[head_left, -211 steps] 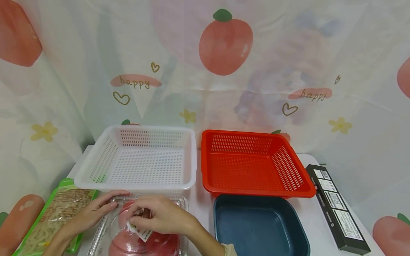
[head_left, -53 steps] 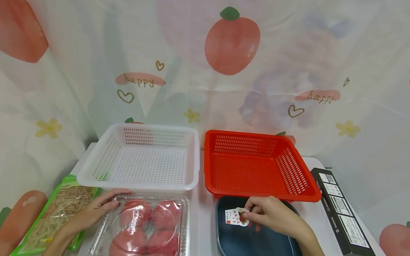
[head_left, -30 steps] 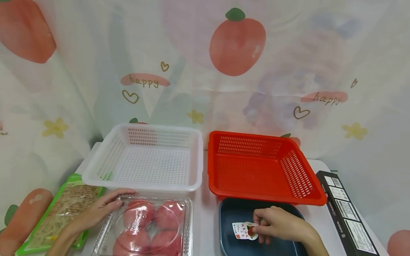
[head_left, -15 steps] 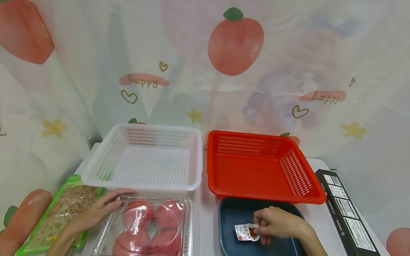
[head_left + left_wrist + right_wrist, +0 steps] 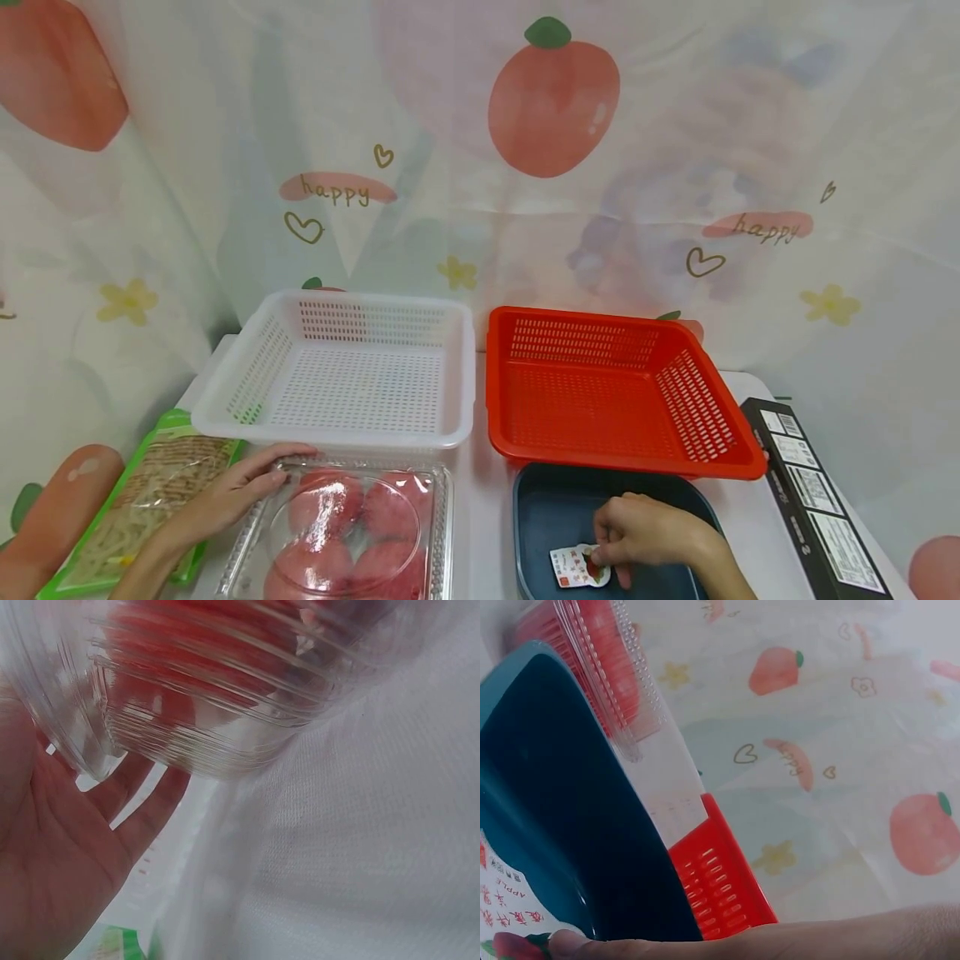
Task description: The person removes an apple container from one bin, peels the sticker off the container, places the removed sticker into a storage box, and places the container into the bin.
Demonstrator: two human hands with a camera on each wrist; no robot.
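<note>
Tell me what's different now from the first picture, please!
The right hand moved from over the clear box across to the right, taking the little label into the dark blue tub. It still pinches the label. The left hand stayed at the clear box's corner, and the white basket and red basket stayed put.

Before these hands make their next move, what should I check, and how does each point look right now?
1. Right hand gripping the card: ok, pinched.
2. Card over the blue bin: ok, within its rim.
3. Card touching the bin's floor: cannot tell.
4. Right hand free for something else: not ok, it holds the card.
5. Left hand at the clear box: ok, at its corner.
</note>
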